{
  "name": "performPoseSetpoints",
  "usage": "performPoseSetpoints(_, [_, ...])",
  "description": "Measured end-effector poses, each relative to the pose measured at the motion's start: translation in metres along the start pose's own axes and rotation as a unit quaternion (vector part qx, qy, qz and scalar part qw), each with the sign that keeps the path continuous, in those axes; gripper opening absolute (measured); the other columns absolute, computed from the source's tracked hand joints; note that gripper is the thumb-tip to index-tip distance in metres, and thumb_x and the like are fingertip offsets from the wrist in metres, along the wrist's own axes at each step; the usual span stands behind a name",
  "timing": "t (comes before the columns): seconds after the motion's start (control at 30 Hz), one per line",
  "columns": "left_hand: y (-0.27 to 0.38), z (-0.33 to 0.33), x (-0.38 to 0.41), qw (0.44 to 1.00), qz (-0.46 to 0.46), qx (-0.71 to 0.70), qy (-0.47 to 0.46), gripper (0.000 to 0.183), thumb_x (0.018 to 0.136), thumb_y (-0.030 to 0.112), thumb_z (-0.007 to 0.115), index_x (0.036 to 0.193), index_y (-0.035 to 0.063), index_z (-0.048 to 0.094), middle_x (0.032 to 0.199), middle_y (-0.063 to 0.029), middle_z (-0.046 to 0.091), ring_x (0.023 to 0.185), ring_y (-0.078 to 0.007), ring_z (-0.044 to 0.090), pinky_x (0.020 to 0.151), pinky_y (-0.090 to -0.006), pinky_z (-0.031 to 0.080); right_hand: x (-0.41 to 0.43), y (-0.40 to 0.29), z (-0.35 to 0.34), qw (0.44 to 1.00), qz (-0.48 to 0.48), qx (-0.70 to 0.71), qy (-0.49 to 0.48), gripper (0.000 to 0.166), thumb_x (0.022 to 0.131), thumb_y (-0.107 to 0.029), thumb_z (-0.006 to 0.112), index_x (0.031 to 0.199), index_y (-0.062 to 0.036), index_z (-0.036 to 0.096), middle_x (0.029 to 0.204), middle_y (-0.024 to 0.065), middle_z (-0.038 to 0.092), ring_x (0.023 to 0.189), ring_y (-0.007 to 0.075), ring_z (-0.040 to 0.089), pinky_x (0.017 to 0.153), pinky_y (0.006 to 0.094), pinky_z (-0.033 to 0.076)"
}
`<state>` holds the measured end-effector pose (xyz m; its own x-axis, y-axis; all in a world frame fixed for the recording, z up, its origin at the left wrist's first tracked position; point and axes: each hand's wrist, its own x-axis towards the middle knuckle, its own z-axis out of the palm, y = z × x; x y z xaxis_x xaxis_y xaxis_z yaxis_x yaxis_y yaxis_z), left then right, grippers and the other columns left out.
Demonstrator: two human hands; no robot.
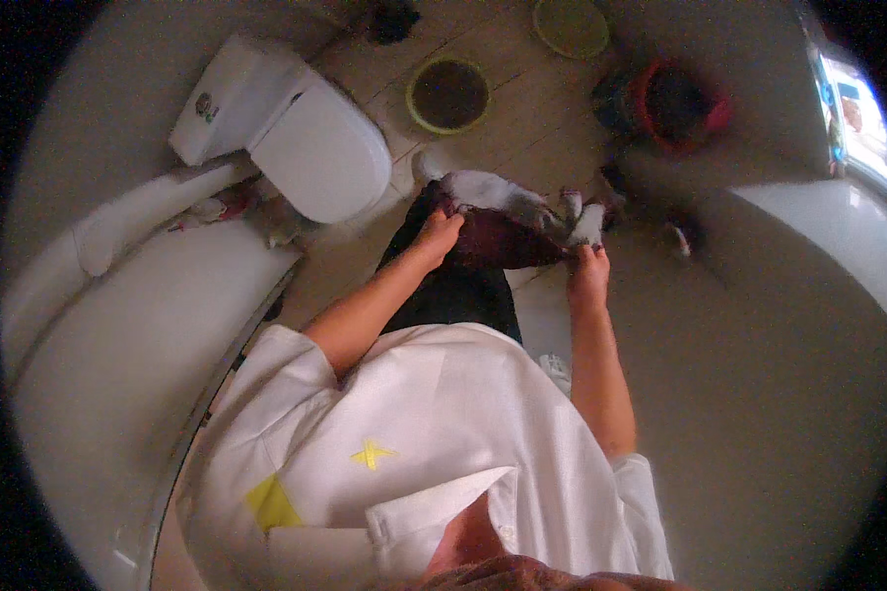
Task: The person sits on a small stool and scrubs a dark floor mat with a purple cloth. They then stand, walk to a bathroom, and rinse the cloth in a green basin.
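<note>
A dark maroon and white cloth (506, 235), possibly a garment, is stretched between my two hands in front of my dark trousers. My left hand (440, 235) grips its left side near the top. At its right end, my right hand (588, 275) pinches the edge. Along the upper side a white part (480, 190) bunches up, and small white pieces (588, 223) stick up above my right hand. Blur and dim light hide the details of the fabric.
A white toilet (325, 151) with its lid down stands ahead on the left. Green-rimmed basins (412, 97) (573, 55) sit on the tiled floor (517, 103). Farther right is a red-rimmed bucket (641, 111). A white ledge (806, 214) lies below a bright window (861, 122).
</note>
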<state>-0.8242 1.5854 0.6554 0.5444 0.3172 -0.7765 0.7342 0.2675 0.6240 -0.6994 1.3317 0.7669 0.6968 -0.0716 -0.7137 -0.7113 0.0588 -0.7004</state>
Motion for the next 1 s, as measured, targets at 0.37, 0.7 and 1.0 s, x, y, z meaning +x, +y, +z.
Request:
performPoseSetpoints(0.37, [0.028,0.033,0.026,0.996,-0.036,-0.047,-0.061,0.054,0.095,0.028,0.057,0.142,0.0017,0.044,0.139,-0.0128,0.053,0.125,-0.0269,0.049,0.105,-0.0399,0.039,0.042,-0.022,0.081,0.928,-0.095,-0.33,-0.148,0.032,0.089,-0.004,0.056,0.121,0.0025,0.057,0.11,0.0081,0.065,0.098,0.0167,0.059,0.088,0.0302,0.048])
performPoseSetpoints(0.7, [0.06,0.071,0.125,0.896,-0.108,-0.428,-0.055,0.042,0.101,0.038,0.052,0.128,0.007,0.057,0.114,-0.0082,0.066,0.098,-0.0229,0.064,0.086,-0.04,0.052,0.19,-0.001,0.167,0.777,-0.084,-0.469,-0.411,0.059,0.083,-0.018,0.078,0.131,-0.004,0.047,0.113,0.0131,0.067,0.104,0.0257,0.063,0.09,0.0381,0.051])
performPoseSetpoints(1.0, [-0.017,0.071,0.238,0.964,0.075,-0.018,0.256,0.04,0.103,0.035,0.048,0.13,0.0073,0.056,0.1,-0.0107,0.068,0.087,-0.0213,0.064,0.08,-0.0343,0.053,0.34,0.097,0.234,0.672,-0.191,-0.568,-0.435,0.063,0.079,-0.01,0.064,0.139,-0.0037,0.043,0.104,0.0284,0.067,0.098,0.0482,0.063,0.085,0.0479,0.052])
